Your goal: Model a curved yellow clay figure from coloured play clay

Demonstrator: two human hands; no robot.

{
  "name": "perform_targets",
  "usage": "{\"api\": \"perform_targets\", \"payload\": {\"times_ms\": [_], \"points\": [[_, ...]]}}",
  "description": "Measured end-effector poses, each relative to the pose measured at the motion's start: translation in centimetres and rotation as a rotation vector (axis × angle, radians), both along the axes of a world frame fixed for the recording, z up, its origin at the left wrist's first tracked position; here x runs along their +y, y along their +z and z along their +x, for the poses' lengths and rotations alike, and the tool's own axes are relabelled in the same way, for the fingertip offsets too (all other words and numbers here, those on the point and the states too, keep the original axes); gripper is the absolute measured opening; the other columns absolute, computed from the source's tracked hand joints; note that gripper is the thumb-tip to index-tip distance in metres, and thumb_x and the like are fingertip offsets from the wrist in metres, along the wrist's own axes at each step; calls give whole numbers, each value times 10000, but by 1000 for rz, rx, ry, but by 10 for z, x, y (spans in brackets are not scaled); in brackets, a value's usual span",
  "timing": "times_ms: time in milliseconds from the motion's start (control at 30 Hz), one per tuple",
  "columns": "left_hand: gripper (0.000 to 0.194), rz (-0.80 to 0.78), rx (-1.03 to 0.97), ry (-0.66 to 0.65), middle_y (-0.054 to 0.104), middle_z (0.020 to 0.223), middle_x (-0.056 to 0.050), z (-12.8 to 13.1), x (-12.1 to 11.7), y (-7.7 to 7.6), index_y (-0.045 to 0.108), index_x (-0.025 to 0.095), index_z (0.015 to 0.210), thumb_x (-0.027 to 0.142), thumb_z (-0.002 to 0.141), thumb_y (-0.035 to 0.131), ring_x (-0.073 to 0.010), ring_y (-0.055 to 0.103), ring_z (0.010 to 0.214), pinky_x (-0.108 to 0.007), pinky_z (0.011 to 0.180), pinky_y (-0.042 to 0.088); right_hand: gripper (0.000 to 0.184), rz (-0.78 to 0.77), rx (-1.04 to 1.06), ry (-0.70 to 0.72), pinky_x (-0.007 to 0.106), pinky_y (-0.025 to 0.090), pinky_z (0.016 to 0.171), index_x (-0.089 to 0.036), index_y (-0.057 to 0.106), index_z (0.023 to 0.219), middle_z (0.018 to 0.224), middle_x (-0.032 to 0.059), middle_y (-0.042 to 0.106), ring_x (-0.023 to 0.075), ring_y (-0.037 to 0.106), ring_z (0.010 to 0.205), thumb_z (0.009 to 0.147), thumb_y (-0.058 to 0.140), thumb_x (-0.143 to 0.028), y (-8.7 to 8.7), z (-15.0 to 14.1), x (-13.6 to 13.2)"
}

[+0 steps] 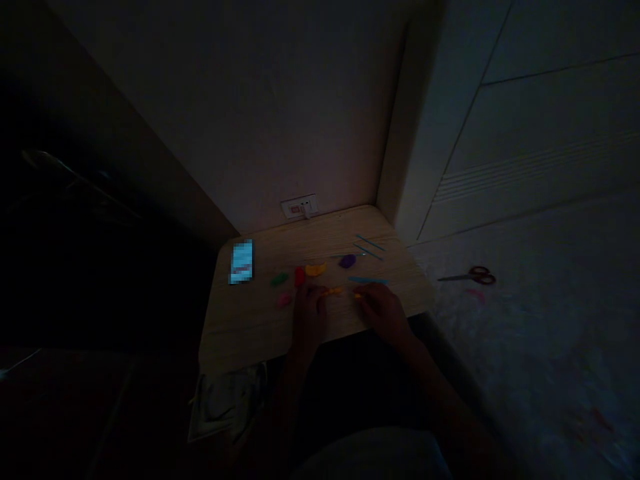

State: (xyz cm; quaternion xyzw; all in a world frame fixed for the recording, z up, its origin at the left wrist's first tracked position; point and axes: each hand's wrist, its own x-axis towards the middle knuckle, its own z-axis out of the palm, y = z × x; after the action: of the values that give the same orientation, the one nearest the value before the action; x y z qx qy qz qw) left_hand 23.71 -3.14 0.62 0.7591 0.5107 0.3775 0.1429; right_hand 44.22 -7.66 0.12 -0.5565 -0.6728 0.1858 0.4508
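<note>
In dim light, my left hand [310,308] rests over a wooden table, its fingers closed on one end of an orange strip of modelling clay [334,291]. To the right, my right hand [381,305] pinches a small orange piece of modelling clay [357,295], apart from the strip. Just beyond my left fingertips lie a red lump [299,276] and a yellow-orange lump [316,269]. A green lump [279,279] and a pink lump [285,299] sit left of that hand. Past my right hand are a purple lump [347,261] and a flat blue tool [367,280].
Thin blue sticks [369,251] lie at the table's [240,333] back right. A lit phone-like screen [242,261] is at its left. A wall socket [299,207] holds a plug behind. Scissors [470,275] lie on the pale surface at right; a printed bag [227,400] is below left.
</note>
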Motion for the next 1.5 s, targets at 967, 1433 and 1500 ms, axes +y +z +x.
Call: {"api": "perform_targets", "payload": {"times_ms": [967, 1433, 1500], "points": [[256, 101, 266, -196, 659, 1311, -113, 15, 9, 12, 655, 191, 1203, 223, 951, 620, -310, 569, 1236, -512, 1098, 449, 212, -5, 93, -22, 346, 570, 763, -196, 710, 1124, 958, 83, 778, 224, 719, 799, 958, 592, -254, -5, -18, 30], [157, 44, 237, -105, 720, 1077, -76, 8, 12, 6, 721, 198, 1070, 174, 945, 627, -294, 594, 1103, -501, 1068, 447, 140, 53, -265, 40, 423, 531, 869, -171, 732, 1053, 1017, 121, 756, 289, 667, 953, 958, 630, -174, 2, -19, 39], [171, 49, 228, -100, 715, 1082, -81, 8, 13, 4, 717, 191, 1086, 172, 945, 623, -298, 588, 1113, -507, 1081, 441, 110, 64, -275, 42, 413, 523, 869, -176, 729, 1005, 994, 116, 752, 288, 658, 956, 951, 634, -167, 2, -19, 40]]}}
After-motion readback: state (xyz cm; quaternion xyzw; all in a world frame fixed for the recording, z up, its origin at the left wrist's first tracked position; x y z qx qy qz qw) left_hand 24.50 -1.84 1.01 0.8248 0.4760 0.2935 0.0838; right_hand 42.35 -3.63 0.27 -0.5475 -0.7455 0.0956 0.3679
